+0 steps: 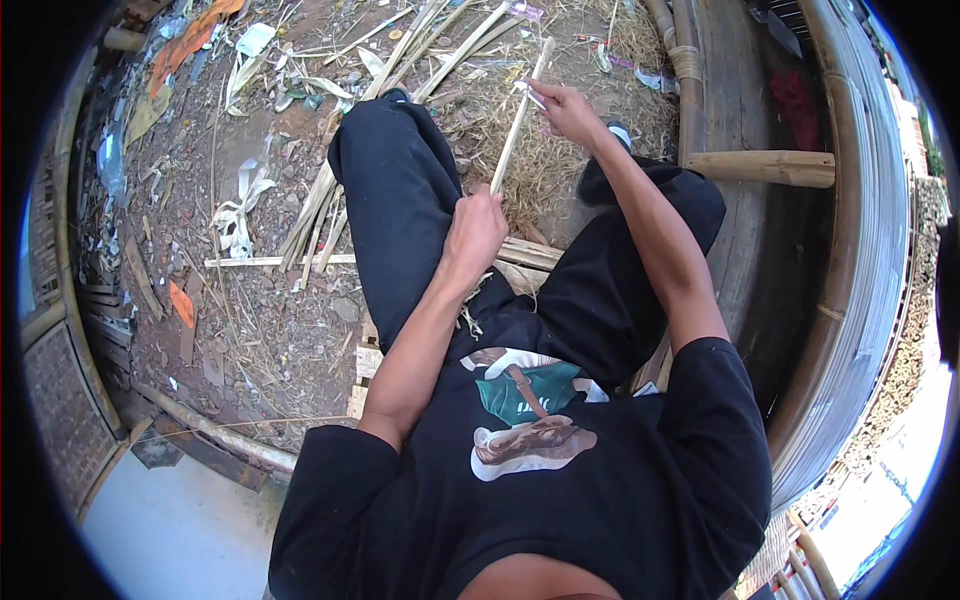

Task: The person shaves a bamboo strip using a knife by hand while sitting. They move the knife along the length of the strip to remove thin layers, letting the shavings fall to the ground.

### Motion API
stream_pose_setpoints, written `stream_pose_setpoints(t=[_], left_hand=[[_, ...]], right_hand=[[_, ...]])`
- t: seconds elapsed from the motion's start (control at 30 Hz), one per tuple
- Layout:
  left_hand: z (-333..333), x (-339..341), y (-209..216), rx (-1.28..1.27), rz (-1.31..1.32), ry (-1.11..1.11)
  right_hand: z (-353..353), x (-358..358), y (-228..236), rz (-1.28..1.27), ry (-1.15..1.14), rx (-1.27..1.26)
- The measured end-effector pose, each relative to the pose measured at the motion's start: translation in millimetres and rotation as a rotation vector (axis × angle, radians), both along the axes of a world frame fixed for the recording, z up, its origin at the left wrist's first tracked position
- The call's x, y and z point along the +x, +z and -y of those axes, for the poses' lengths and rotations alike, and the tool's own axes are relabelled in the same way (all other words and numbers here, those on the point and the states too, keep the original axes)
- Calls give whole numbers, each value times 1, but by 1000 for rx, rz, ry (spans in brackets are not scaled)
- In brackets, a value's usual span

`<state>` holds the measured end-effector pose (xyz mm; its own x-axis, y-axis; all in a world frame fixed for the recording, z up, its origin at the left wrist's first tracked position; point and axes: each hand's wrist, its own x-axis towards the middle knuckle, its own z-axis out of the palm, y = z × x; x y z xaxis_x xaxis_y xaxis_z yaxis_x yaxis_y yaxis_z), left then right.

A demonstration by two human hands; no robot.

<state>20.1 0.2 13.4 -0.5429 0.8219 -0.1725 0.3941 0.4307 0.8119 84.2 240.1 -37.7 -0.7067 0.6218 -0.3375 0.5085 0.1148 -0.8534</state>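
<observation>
My left hand (475, 232) is closed round the lower end of a pale bamboo strip (513, 145). The strip slants up and away between my knees. Higher up along it, my right hand (568, 112) is closed on what looks like a small knife (532, 93); a thin, light edge shows at the strip, while the handle is hidden in my fingers. Dry shavings (545, 185) cover the ground beneath the strip.
Several long bamboo strips (322, 205) lie beyond and beside my left leg. Plastic scraps (240, 210) litter the dirt at left. A bamboo post (683, 90) and crosspiece (765, 168) stand at right, beside a bamboo-framed wall (865, 230). Wood pieces (525, 255) lie between my legs.
</observation>
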Motion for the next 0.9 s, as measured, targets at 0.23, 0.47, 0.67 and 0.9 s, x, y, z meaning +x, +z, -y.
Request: stream_pose_setpoints(t=[0.23,0.47,0.67,0.9], left_hand=[[-2,-1,-1,-65,15,19],[-6,-3,4,-60,87,-8],[-9,-5,5,-88,135,-19],[-9,0,12,-135,226,-39]], right_hand=[[39,-8,19,7,175,-7],[-7,4,33,-158,-22,-30],[-23,6,33,-194,-133,92],[-20,22,34,152,-47,408]])
